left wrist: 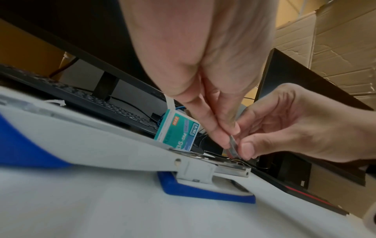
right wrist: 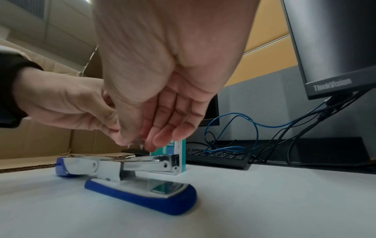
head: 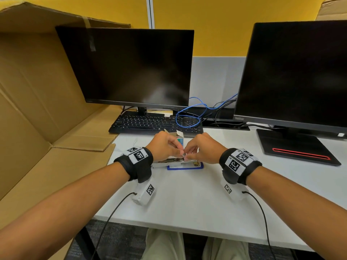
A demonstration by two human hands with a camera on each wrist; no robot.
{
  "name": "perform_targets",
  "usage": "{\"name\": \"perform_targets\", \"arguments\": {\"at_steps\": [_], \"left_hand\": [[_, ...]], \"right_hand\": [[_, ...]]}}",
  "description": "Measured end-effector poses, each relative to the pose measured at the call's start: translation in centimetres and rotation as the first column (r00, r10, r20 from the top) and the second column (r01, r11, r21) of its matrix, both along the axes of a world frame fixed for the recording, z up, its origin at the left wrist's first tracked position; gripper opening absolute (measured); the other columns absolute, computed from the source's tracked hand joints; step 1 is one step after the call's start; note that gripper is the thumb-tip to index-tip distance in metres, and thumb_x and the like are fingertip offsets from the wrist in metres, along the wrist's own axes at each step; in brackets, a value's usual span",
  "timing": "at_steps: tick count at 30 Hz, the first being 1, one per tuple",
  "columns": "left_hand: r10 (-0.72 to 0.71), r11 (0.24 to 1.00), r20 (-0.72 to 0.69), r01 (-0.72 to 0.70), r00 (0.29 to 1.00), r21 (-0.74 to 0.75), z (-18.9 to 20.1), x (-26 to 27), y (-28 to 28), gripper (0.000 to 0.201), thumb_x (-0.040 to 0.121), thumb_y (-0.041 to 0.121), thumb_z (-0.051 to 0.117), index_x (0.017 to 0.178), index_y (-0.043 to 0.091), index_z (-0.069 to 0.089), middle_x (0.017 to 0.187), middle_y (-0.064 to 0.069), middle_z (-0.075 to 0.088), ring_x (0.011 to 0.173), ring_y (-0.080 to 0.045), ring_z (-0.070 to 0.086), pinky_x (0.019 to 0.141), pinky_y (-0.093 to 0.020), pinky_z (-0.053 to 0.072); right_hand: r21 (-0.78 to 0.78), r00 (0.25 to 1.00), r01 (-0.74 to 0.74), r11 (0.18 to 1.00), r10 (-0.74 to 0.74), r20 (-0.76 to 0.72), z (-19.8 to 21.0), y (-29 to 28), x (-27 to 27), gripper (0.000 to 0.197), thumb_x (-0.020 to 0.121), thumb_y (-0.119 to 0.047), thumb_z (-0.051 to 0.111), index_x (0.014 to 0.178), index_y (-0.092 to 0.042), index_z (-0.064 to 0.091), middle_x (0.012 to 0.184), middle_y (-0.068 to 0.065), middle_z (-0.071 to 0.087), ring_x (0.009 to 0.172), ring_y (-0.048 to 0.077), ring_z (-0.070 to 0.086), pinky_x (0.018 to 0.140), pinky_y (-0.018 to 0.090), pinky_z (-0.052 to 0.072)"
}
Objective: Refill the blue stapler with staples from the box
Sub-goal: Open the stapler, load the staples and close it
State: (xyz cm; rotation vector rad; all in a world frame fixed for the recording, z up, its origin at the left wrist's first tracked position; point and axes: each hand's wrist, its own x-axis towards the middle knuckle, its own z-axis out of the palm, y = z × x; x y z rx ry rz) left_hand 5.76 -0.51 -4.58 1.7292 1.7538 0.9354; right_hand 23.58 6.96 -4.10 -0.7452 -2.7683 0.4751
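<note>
The blue stapler lies opened flat on the white desk, its cover folded back to the left. Its metal magazine faces up over the blue base. My left hand and right hand meet just above the magazine. Both pinch one short strip of staples, the left hand from above and the right hand from the side. The strip hangs a little above the magazine channel. The teal staple box stands open right behind the stapler.
A black keyboard and a dark monitor sit behind the box. A looped blue cable lies on the keyboard's right end. A second monitor's base stands at the right. A large cardboard box borders the left.
</note>
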Motion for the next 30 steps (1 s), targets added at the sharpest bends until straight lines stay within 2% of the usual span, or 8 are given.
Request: {"name": "perform_targets", "arguments": {"at_steps": [3, 7, 9, 13, 20, 25, 28, 30], "left_hand": [[0.016, 1.000, -0.016, -0.016, 1.000, -0.021, 0.1, 0.0, 0.0, 0.023, 0.071, 0.014, 0.085, 0.089, 0.003, 0.077, 0.086, -0.012, 0.078, 0.080, -0.026, 0.076, 0.084, -0.041, 0.060], [-0.022, 0.996, -0.309, -0.005, 0.951, -0.088, 0.2, 0.0, 0.1, 0.045, 0.069, 0.027, 0.086, 0.110, 0.013, 0.073, 0.094, -0.002, 0.079, 0.092, -0.016, 0.070, 0.100, -0.037, 0.048], [-0.060, 0.992, -0.412, 0.007, 0.909, -0.130, 0.1, -0.4, 0.0, 0.047, 0.069, 0.032, 0.086, 0.111, 0.015, 0.074, 0.098, -0.001, 0.077, 0.089, -0.014, 0.066, 0.097, -0.033, 0.048], [-0.109, 0.981, -0.579, -0.006, 0.808, -0.193, -0.6, -1.1, -0.4, 0.043, 0.070, 0.039, 0.083, 0.108, 0.020, 0.076, 0.101, 0.000, 0.076, 0.084, -0.011, 0.052, 0.081, -0.026, 0.045], [-0.075, 0.981, -0.578, -0.043, 0.813, -0.188, -0.9, -1.1, -0.2, 0.044, 0.071, 0.038, 0.083, 0.110, 0.020, 0.076, 0.104, -0.001, 0.073, 0.095, -0.016, 0.047, 0.080, -0.028, 0.043], [-0.058, 0.982, -0.562, -0.054, 0.825, -0.181, -0.8, -1.2, -0.3, 0.044, 0.069, 0.039, 0.084, 0.109, 0.021, 0.077, 0.103, 0.000, 0.074, 0.092, -0.014, 0.046, 0.084, -0.031, 0.048], [-0.064, 0.981, -0.536, -0.045, 0.842, -0.188, -0.7, -1.2, -0.4, 0.043, 0.069, 0.036, 0.085, 0.108, 0.020, 0.077, 0.103, 0.000, 0.076, 0.082, -0.009, 0.053, 0.072, -0.019, 0.041], [-0.069, 0.980, -0.533, -0.043, 0.843, -0.194, -0.5, -1.1, -0.4, 0.043, 0.069, 0.035, 0.085, 0.109, 0.020, 0.077, 0.103, 0.000, 0.076, 0.080, -0.008, 0.054, 0.067, -0.015, 0.037]], "right_hand": [[0.000, 1.000, 0.003, 1.000, -0.003, 0.001, 0.1, -0.2, -0.2, 0.016, 0.085, -0.025, 0.071, 0.097, -0.017, 0.079, 0.086, -0.003, 0.077, 0.070, 0.004, 0.065, 0.061, 0.005, 0.041], [0.015, 0.997, 0.032, 0.999, -0.033, 0.076, 0.3, 0.2, -0.3, 0.017, 0.084, -0.023, 0.070, 0.096, -0.014, 0.079, 0.086, 0.000, 0.076, 0.069, 0.007, 0.064, 0.065, 0.013, 0.051], [0.023, 0.994, 0.054, 0.998, -0.056, 0.091, 0.4, 0.5, -0.1, 0.018, 0.084, -0.024, 0.070, 0.098, -0.014, 0.078, 0.088, -0.001, 0.075, 0.070, 0.007, 0.063, 0.065, 0.017, 0.053], [0.050, 0.992, 0.056, 0.997, -0.061, 0.109, 0.1, 1.1, 0.3, 0.019, 0.085, -0.023, 0.069, 0.099, -0.014, 0.078, 0.090, -0.001, 0.075, 0.070, 0.006, 0.058, 0.057, 0.008, 0.037], [0.029, 0.991, 0.054, 0.998, -0.057, 0.121, -0.3, 1.7, 0.8, 0.018, 0.084, -0.024, 0.070, 0.097, -0.016, 0.079, 0.089, -0.002, 0.076, 0.067, 0.005, 0.058, 0.059, 0.009, 0.039], [0.004, 0.991, 0.056, 0.998, -0.056, 0.118, -0.3, 1.9, 1.1, 0.016, 0.082, -0.026, 0.072, 0.094, -0.018, 0.079, 0.087, -0.004, 0.076, 0.066, 0.003, 0.057, 0.063, 0.014, 0.044], [-0.002, 0.989, 0.055, 0.998, -0.055, 0.139, -0.3, 1.9, 0.9, 0.017, 0.083, -0.027, 0.071, 0.096, -0.019, 0.079, 0.090, -0.005, 0.076, 0.069, 0.005, 0.056, 0.069, 0.024, 0.052], [-0.002, 0.988, 0.052, 0.999, -0.051, 0.147, -0.3, 1.9, 0.8, 0.017, 0.083, -0.028, 0.071, 0.096, -0.019, 0.079, 0.091, -0.005, 0.076, 0.070, 0.006, 0.056, 0.070, 0.026, 0.053]]}}
